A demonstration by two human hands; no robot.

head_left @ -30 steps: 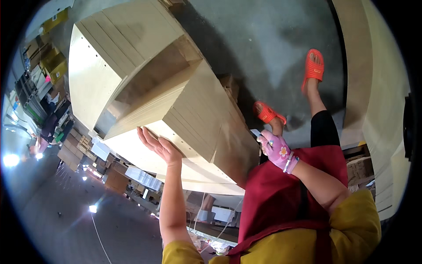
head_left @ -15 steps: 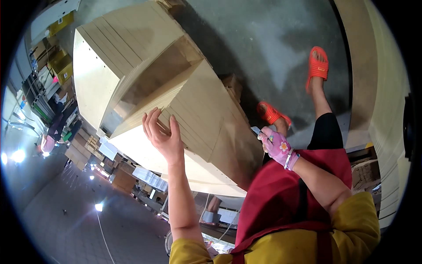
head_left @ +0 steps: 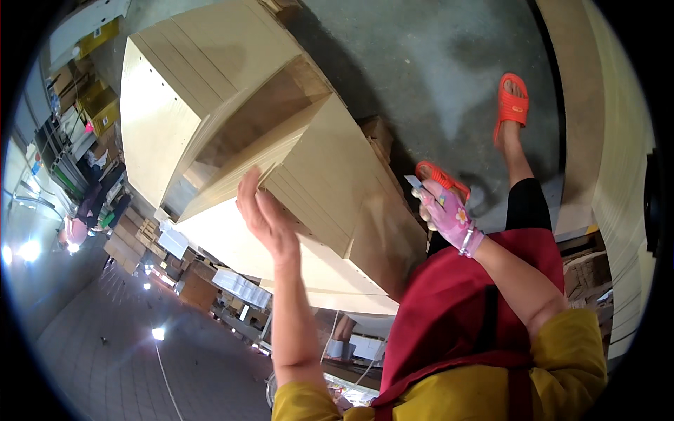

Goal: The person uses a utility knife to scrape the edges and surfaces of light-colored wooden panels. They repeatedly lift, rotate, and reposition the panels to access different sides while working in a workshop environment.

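My bare left hand [head_left: 265,219] is at the near corner of a tall stack of pale wooden panels [head_left: 316,165]. Its fingers are stretched out and its thumb lies along the stack's edge; whether the fingertips touch the wood I cannot tell. My right hand [head_left: 447,216] wears a pink flowered glove and a bracelet. It is closed round a small flat blade [head_left: 414,182], whose pale bluish tip sticks out past the fingers. This hand is in front of my red apron, apart from the panels, and hides the blade's other end.
Another panel stack [head_left: 186,63] adjoins on the far side, with a recess between the two. Grey floor [head_left: 421,70] lies to the right, where my feet stand in orange slippers [head_left: 512,102]. More stacked boards [head_left: 625,175] line the right edge. Cartons and a person are at far left.
My left hand has turned, its fingers now closer together. My right hand has risen slightly, and more of the blade shows. The panel stacks have shifted slightly in view.
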